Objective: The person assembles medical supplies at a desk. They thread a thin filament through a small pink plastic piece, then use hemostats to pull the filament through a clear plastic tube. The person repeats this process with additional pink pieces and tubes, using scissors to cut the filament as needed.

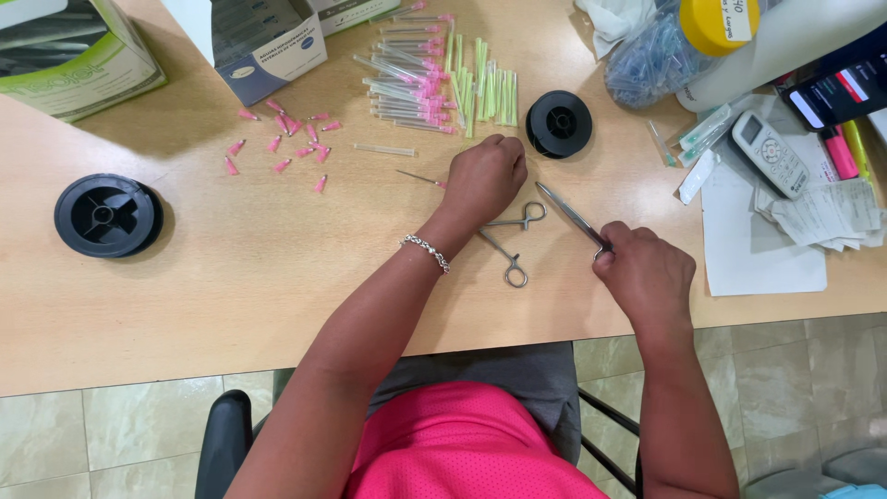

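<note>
The right hand (647, 268) is closed around the handle end of a slim metal tool (573, 214), whose shiny, tapering shaft points toward ten o'clock across the smooth, pale wooden table (231, 277). The left hand (485, 177) rests knuckles-up, fingers curled under; what it pinches, if anything, I cannot tell. A silver chain bracelet (427, 251) circles that wrist. Ring-handled steel forceps (511, 242) lie on the table between the two hands, partly tucked under the left one.

At nine o'clock from the left hand lies a single thin needle with a pink hub (420, 177). At twelve o'clock sits a heap of clear capped needles (411, 74) with pink hubs, beside green-tinted ones (485, 92), and a small black plastic spool (559, 123) stands just beside the knuckles. Loose pink caps (282, 139) scatter toward ten o'clock; a larger black spool (106, 214) sits well apart at nine.

A white-and-blue carton (263, 42) stands behind the caps, a green-and-white box (65, 55) at the far corner (both cardboard). At two o'clock are a yellow-lidded jar (716, 23), a white remote (769, 152) and folded papers (822, 212).
</note>
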